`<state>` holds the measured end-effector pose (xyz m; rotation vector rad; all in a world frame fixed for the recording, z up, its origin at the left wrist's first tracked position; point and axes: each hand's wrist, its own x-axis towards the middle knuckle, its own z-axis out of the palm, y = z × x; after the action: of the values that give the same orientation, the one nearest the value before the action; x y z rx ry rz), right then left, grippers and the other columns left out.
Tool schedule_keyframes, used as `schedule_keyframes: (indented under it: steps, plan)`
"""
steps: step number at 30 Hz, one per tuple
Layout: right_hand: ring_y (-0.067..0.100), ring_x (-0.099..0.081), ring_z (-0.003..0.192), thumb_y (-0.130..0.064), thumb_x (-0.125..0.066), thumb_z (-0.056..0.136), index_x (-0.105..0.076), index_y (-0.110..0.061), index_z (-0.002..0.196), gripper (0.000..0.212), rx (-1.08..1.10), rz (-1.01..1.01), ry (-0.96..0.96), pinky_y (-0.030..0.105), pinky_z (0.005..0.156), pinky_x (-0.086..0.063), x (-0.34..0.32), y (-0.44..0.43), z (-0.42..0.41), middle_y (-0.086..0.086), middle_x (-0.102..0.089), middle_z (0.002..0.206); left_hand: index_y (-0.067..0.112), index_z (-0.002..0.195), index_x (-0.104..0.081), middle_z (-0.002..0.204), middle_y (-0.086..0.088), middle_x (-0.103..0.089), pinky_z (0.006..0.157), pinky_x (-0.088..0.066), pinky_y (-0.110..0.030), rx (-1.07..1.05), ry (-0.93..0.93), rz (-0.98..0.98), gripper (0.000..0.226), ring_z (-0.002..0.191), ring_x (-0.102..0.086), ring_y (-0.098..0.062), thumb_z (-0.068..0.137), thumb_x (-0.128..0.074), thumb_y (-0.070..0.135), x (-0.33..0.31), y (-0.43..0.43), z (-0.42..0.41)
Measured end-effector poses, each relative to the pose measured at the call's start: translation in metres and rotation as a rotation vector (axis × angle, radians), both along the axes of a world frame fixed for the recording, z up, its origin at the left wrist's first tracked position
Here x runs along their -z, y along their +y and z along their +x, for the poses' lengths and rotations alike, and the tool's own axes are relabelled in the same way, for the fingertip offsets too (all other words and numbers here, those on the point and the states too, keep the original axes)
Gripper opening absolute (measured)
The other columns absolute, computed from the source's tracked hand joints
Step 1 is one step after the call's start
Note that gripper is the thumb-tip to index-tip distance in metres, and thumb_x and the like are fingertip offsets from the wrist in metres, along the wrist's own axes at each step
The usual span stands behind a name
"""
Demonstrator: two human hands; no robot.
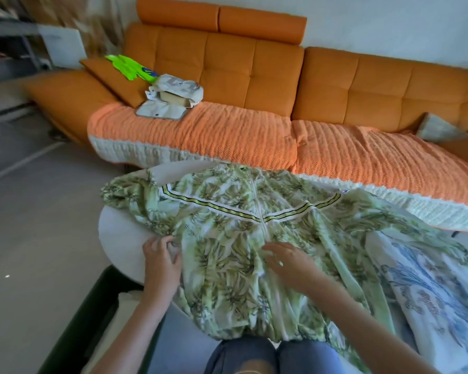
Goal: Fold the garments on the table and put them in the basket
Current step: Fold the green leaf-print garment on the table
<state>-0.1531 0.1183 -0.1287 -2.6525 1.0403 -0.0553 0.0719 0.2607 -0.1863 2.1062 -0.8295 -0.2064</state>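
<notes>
- No word, number or brand can be read anywhere; every mark is too blurred or too small.
- White garment (427,287), touching the right side of the green leaf-print jacket (241,238): dark, script-like lettering among its blue print, not legible.
- Beige bag (179,89), well beyond the jacket and to its left: large pale letter shapes on its top, not legible.
- Bright green item (127,66), just beyond the bag as seen from the jacket: a round blue mark, too small to make out.
</notes>
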Motion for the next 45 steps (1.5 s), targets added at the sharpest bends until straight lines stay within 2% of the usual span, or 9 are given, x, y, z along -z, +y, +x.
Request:
schedule_keyframes:
  steps: [4,7,11,20,25,30,34,39,45]
  plan:
    - [0.021,-0.043,0.128,-0.038,-0.032,0.100,-0.042,-0.021,0.138,0.042,-0.094,0.080,0.053,0.034,0.103,-0.034,0.008,0.006,0.071,0.000,-0.042,0.144,0.006,0.124,-0.045,0.117,-0.007,-0.054,0.069,-0.039,-0.018,-0.073,0.364,-0.083,0.050,0.098,-0.055,-0.019,0.085,-0.068,0.029,-0.009,-0.012,0.021]
    - [0.018,-0.033,0.136,-0.042,-0.030,0.100,-0.037,-0.024,0.141,0.045,-0.151,0.088,0.135,0.037,0.108,-0.029,0.023,0.006,0.097,-0.002,-0.034,0.150,0.006,0.127,-0.043,0.119,-0.009,-0.056,0.080,-0.040,-0.027,-0.084,0.481,-0.023,0.061,0.107,-0.056,-0.025,0.079,-0.074,0.029,-0.009,-0.018,0.030]
    - [0.016,-0.028,0.136,-0.039,-0.031,0.100,-0.039,-0.028,0.140,0.042,-0.099,-0.010,0.115,0.037,0.109,-0.030,0.040,-0.003,0.085,-0.008,-0.033,0.148,0.007,0.124,-0.044,0.115,-0.013,-0.059,0.063,-0.039,-0.021,-0.157,0.395,-0.067,0.049,0.081,-0.056,-0.014,0.083,-0.070,0.015,-0.001,-0.004,0.042]
    - [0.015,-0.046,0.125,-0.031,-0.039,0.100,-0.053,-0.020,0.131,0.036,-0.157,0.070,-0.168,0.029,0.107,-0.033,0.019,0.014,0.122,-0.004,-0.047,0.138,0.009,0.118,-0.048,0.098,-0.002,-0.059,0.066,-0.044,-0.031,-0.196,0.344,-0.071,0.035,0.079,-0.057,-0.020,0.093,-0.053,0.034,-0.009,-0.009,0.077]
    - [0.018,-0.042,0.128,-0.033,-0.039,0.099,-0.047,-0.018,0.135,0.039,-0.254,0.165,-0.127,0.036,0.110,-0.032,0.031,0.025,0.177,-0.001,-0.044,0.142,0.002,0.094,-0.064,0.092,-0.019,-0.064,0.082,-0.054,-0.045,-0.253,0.737,-0.235,0.022,0.081,-0.063,-0.032,0.092,-0.056,0.022,-0.007,-0.032,0.136]
    - [0.019,-0.017,0.140,-0.038,-0.037,0.098,-0.033,-0.021,0.143,0.047,-0.215,0.127,-0.105,0.044,0.116,-0.018,0.047,0.006,0.222,-0.002,-0.026,0.152,0.006,0.110,-0.057,0.087,-0.010,-0.063,0.065,-0.051,-0.030,-0.302,1.088,-0.449,0.024,0.074,-0.060,-0.020,0.092,-0.058,0.021,-0.011,-0.057,0.167]
    - [0.019,0.003,0.145,-0.059,-0.012,0.095,-0.005,-0.032,0.150,0.062,-0.225,0.172,-0.047,0.043,0.116,0.001,0.051,-0.007,0.246,-0.008,-0.003,0.158,0.009,0.112,-0.055,0.091,-0.010,-0.063,0.065,-0.050,-0.032,-0.309,1.217,-0.528,0.030,0.076,-0.060,-0.020,0.090,-0.060,0.029,-0.012,-0.068,0.190]
    - [0.022,0.013,0.144,-0.083,0.041,0.032,-0.004,-0.034,0.149,0.135,-0.342,0.063,0.125,0.047,0.114,0.008,0.070,-0.021,0.258,-0.008,0.007,0.157,0.013,0.110,-0.053,0.088,-0.004,-0.062,0.053,-0.052,-0.033,-0.332,1.272,-0.612,0.028,0.074,-0.060,-0.017,0.090,-0.059,0.033,-0.012,-0.080,0.216]
    - [0.019,0.016,0.143,-0.069,0.016,0.059,-0.001,-0.037,0.148,0.096,-0.346,0.114,0.119,0.044,0.113,0.010,0.063,-0.019,0.256,-0.012,0.012,0.156,0.007,0.130,-0.050,0.139,-0.015,-0.048,0.087,-0.047,-0.035,-0.355,1.221,-0.636,0.036,0.125,-0.050,-0.026,0.097,-0.050,0.022,-0.014,-0.096,0.247]
